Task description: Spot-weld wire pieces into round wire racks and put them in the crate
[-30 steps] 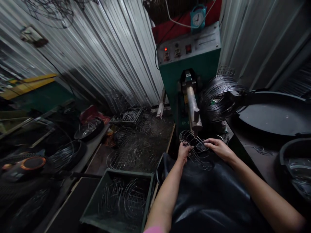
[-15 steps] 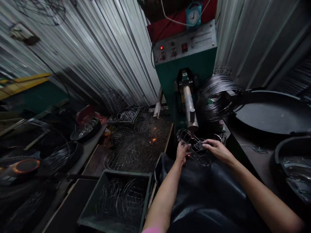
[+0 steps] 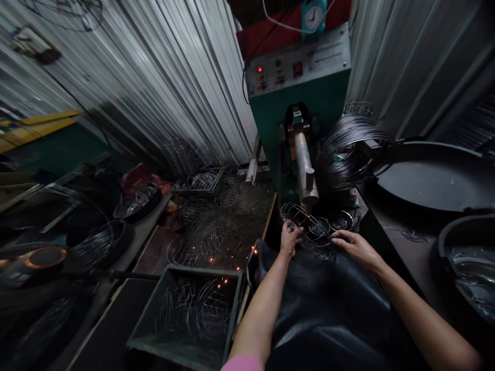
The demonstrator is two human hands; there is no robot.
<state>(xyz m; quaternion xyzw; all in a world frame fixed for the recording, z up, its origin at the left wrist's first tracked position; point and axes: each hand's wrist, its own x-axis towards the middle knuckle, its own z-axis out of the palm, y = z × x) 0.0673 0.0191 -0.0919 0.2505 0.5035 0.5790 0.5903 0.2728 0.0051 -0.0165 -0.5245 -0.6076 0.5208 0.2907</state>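
Observation:
A round wire rack lies under the metal electrode arm of a green welding machine. My left hand grips the rack's left rim. On the rack's right rim my right hand has its fingers closed. A black apron covers my lap below both forearms. Orange sparks lie scattered on the floor to the left of the rack.
A green crate with several wire racks stands at lower left. More racks lie on the floor. A coil of dark wire sits right of the machine, beside a large black pan. Corrugated metal walls close the back.
The rack has shifted slightly under the electrode, and my right hand slid down along its right rim. Sparks that first flew near the racks now fall by the crate.

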